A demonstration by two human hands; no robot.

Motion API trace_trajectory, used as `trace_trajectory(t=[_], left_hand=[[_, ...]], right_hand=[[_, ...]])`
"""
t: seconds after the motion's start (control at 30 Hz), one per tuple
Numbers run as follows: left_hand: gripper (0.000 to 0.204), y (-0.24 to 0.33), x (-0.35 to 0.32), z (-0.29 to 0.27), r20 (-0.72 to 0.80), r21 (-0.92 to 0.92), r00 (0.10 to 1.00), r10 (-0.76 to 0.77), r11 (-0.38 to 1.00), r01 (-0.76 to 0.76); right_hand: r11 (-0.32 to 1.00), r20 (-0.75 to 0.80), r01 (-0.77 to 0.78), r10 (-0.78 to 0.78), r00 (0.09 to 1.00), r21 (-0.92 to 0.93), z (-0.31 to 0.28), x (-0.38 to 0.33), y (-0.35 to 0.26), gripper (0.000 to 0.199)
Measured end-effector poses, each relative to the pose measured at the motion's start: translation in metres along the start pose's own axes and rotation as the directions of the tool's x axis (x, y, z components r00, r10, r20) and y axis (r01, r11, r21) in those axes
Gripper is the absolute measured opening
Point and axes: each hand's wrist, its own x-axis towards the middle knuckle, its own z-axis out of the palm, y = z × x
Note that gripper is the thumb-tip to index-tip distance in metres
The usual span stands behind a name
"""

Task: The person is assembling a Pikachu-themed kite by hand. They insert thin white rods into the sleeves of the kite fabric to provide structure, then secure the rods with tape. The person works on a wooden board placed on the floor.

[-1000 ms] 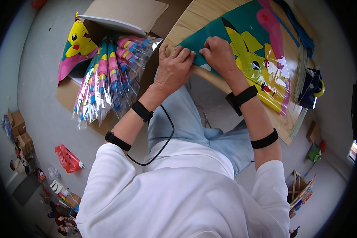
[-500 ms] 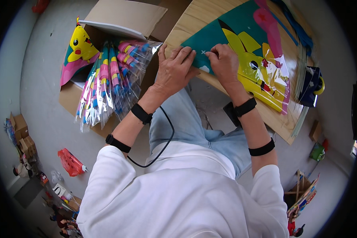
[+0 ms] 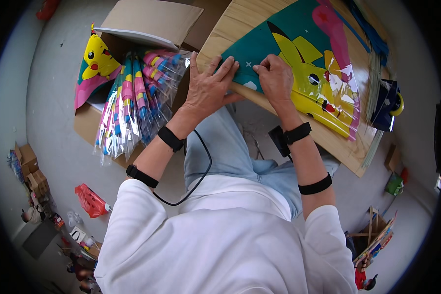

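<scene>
On the wooden tabletop (image 3: pixel 240 24) lies a fan-shaped printed sheet (image 3: pixel 252 46), teal with a pink border and a yellow cartoon creature; shiny clear film covers its right part. My left hand (image 3: pixel 207 88) rests at the table's near left corner, fingers spread and flat, fingertips beside the sheet's narrow left end. Over the sheet's near edge, my right hand (image 3: pixel 275 81) is closed, thumb and forefinger pressed together. Whatever sits between those fingers, if anything, is hidden.
Left of the table stands an open cardboard box (image 3: pixel 152 17) with several film-wrapped, striped rolls (image 3: pixel 137 93) and a yellow creature print (image 3: pixel 95 61). A dark blue tape dispenser-like object (image 3: pixel 387 105) sits at the table's right edge. A red plastic bag (image 3: pixel 89 200) lies on the floor.
My left hand's fingers have spread wider and shifted slightly left, off the sheet's tip. My right hand stays closed over nearly the same spot.
</scene>
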Motion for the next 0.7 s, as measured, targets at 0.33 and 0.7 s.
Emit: trace_trajectory(t=[0.33, 0.7], left_hand=[[0.087, -0.010, 0.009, -0.011, 0.112, 0.048, 0.986, 0.123, 0.990, -0.129], [0.094, -0.005, 0.010, -0.007, 0.125, 0.101, 0.982, 0.142, 0.983, -0.155]], right_hand=[[1.000, 0.006, 0.001, -0.001, 1.000, 0.005, 0.000, 0.001, 0.001, 0.020], [1.000, 0.005, 0.009, -0.009, 1.000, 0.016, -0.003, -0.002, 0.000, 0.018]])
